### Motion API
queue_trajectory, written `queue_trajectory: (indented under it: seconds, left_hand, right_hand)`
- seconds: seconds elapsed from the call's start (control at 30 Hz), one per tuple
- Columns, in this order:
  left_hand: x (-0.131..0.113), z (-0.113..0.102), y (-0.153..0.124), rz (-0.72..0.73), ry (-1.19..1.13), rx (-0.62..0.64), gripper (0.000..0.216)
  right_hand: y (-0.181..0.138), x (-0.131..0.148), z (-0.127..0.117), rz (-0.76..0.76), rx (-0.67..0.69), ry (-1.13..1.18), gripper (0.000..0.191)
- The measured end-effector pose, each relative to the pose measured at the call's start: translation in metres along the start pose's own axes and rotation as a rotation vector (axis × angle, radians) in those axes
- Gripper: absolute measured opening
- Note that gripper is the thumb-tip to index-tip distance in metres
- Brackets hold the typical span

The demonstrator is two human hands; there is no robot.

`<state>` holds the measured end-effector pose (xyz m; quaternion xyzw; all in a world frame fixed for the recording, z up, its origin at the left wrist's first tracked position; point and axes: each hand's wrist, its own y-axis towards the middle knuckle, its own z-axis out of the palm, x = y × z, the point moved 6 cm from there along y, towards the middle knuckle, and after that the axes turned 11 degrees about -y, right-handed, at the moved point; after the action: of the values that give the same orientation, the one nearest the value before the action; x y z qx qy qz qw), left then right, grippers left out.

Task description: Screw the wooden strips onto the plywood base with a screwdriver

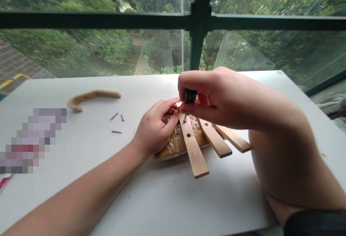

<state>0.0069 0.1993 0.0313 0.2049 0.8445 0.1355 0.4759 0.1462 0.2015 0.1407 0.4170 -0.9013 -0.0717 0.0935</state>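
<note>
On the smooth white desk (173,210), a pale wooden strip (197,160) lies blunt end nearest, propped across a brown block (174,147) in shiny, crinkled film. Two similar strips (218,144) fan out rightward. The left hand (154,124) has its fingers narrowed on the strip's far end, probably steadying it; the right hand (213,93) wraps its fingers around a black-handled screwdriver (189,96), steeply angled, seemingly to meet the hole squarely. Farther off lie slim metal screws (116,132) and a hooked wooden piece (93,94).
</note>
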Motion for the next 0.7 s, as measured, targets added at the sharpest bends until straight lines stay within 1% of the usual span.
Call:
queue_trajectory:
  seconds: [0.13,0.2,0.3,0.4,0.43,0.53,0.6,0.7]
  left_hand:
    - [0.000,-0.001,0.000,0.004,-0.020,-0.001,0.033]
    - [0.001,-0.001,0.000,0.002,-0.021,-0.004,0.032]
    - [0.001,-0.001,0.000,-0.003,-0.017,0.000,0.029]
    - [0.000,-0.001,0.001,-0.008,-0.015,-0.006,0.027]
    - [0.000,-0.001,0.001,-0.010,-0.012,-0.009,0.026]
    - [0.003,-0.002,0.000,-0.018,0.014,-0.012,0.020]
    - [0.005,-0.002,-0.001,-0.027,0.019,-0.010,0.017]
    - [0.009,-0.002,-0.003,-0.059,-0.080,-0.032,0.023]
  right_hand:
    - [-0.001,0.001,-0.002,0.007,0.002,0.031,0.023]
    - [-0.001,0.000,-0.002,0.020,-0.005,0.028,0.026]
    - [0.000,-0.001,0.002,0.025,-0.002,0.016,0.023]
    - [0.002,0.000,0.005,0.017,-0.007,0.023,0.006]
    - [0.003,0.000,0.006,0.014,-0.015,0.037,0.007]
    - [0.004,0.005,0.007,-0.027,-0.006,0.098,0.018]
    - [0.003,0.010,0.007,-0.087,0.024,0.126,0.018]
    - [-0.001,0.013,0.005,-0.156,0.051,0.145,0.021]
